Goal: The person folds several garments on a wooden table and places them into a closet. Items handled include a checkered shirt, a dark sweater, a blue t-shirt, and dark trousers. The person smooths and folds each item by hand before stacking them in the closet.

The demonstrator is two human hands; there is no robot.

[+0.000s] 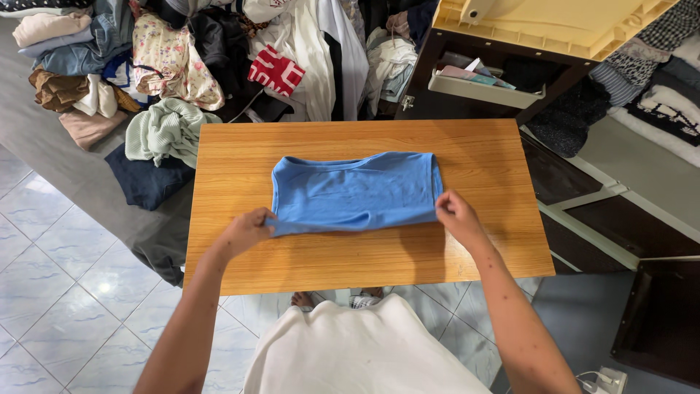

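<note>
A blue garment (355, 191) lies folded into a rectangle in the middle of a wooden table (240, 146). My left hand (246, 230) pinches its near left corner. My right hand (457, 214) grips the near right edge of the same garment. Both hands rest low on the tabletop at the fold's front edge.
A big heap of mixed clothes (175, 58) lies on the floor beyond and left of the table, with a pale green knit (166, 130) touching the table's left corner. A dark cabinet with an open drawer (485, 87) and a yellow lid (554, 25) stands at the back right.
</note>
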